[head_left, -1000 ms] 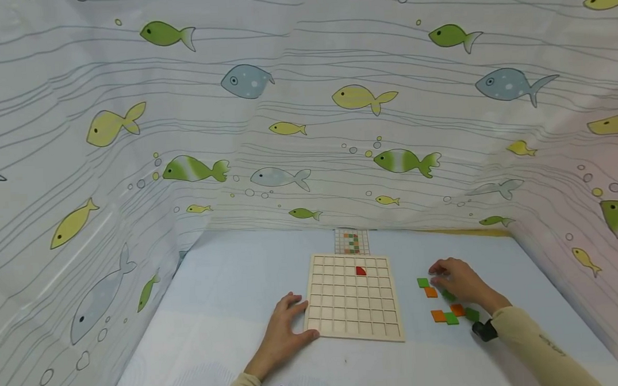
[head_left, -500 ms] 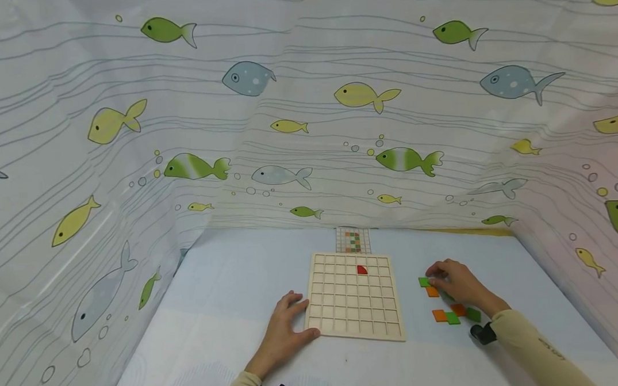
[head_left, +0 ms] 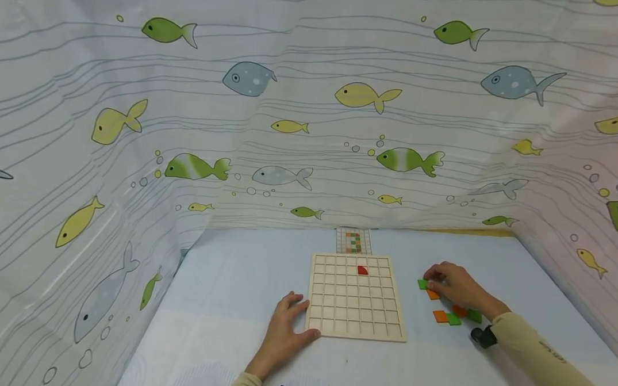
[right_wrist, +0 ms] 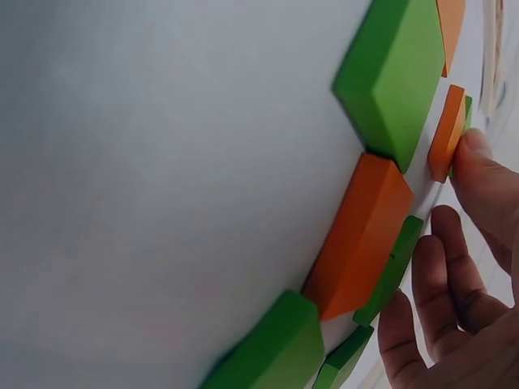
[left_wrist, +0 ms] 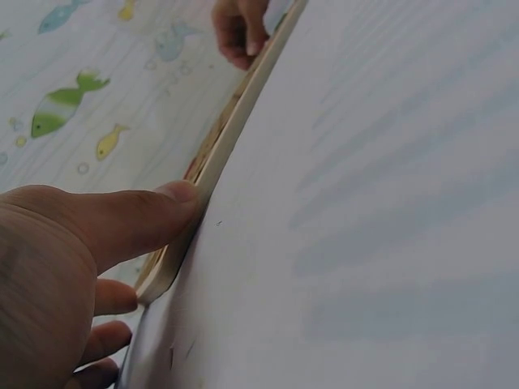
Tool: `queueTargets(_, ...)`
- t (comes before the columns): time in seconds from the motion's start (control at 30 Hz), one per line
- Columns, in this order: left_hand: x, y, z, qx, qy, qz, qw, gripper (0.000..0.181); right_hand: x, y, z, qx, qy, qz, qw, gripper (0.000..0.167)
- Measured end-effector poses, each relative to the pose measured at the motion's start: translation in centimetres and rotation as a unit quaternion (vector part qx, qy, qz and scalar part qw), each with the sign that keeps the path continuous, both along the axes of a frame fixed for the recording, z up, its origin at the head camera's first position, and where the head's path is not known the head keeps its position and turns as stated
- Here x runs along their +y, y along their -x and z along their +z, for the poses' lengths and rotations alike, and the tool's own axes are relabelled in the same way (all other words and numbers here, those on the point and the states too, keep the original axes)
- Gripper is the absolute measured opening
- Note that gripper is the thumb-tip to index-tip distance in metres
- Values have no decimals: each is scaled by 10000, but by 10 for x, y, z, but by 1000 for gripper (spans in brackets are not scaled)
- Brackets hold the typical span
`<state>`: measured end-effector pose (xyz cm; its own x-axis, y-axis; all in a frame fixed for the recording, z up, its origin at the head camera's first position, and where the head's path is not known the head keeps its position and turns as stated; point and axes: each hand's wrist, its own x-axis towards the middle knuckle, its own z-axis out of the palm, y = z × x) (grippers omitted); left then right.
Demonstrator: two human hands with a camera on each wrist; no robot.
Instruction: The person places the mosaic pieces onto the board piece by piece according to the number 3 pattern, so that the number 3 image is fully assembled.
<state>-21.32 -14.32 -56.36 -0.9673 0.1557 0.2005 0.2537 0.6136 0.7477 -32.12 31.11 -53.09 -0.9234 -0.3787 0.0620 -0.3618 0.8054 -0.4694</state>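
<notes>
A square wooden grid board (head_left: 352,297) lies on the table with one red quarter-round piece (head_left: 362,270) in an upper cell. My left hand (head_left: 282,335) holds the board's near left corner, thumb on the near edge and fingers at the left side; the left wrist view shows the thumb (left_wrist: 154,215) against the rim. Right of the board, my right hand (head_left: 458,287) pinches a green tile (head_left: 422,284) beside an orange tile (head_left: 434,294). In the right wrist view the thumb (right_wrist: 478,170) meets the green tile (right_wrist: 468,113) behind the orange one (right_wrist: 447,134); the index fingertip is hidden.
Several orange and green tiles (head_left: 441,316) lie on the table below my right hand, some partly under it. A small grid card with coloured squares (head_left: 343,241) sits behind the board. A fish-patterned sheet (head_left: 286,153) stands around the back and sides.
My right hand has shifted slightly left, and its fingers have closed in at the green tile. That tile and the orange one beside it have moved a little. The left hand stays at the board.
</notes>
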Motion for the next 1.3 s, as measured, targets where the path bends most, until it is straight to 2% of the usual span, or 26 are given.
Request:
queueTargets(0.13, 0, 0, 1, 37, 13, 18, 10000, 73, -3, 0, 4, -40, 7, -21, 10000, 16)
queueTargets(0.33, -1, 0, 0, 5, -38, 29, 10000, 72, -4, 3, 9, -465, 103, -187, 9987, 18)
queueTargets(0.5, 0, 0, 1, -8, -89, 7, 10000, 72, 0, 7, 8, -675, 131, -283, 9972, 18)
queueTargets(0.87, 1, -1, 0, 106, -44, -54, 9999, 72, 6, 9, 1, -653, 174, -391, 9969, 22)
queueTargets(1.07, 0, -1, -1, 217, 50, -62, 9997, 73, 4, 7, 4, -698, 215, -388, 9966, 23)
queueTargets(1.3, 0, -1, -1, 202, -55, -61, 9998, 73, 2, 7, 6, -586, 255, -391, 9972, 22)
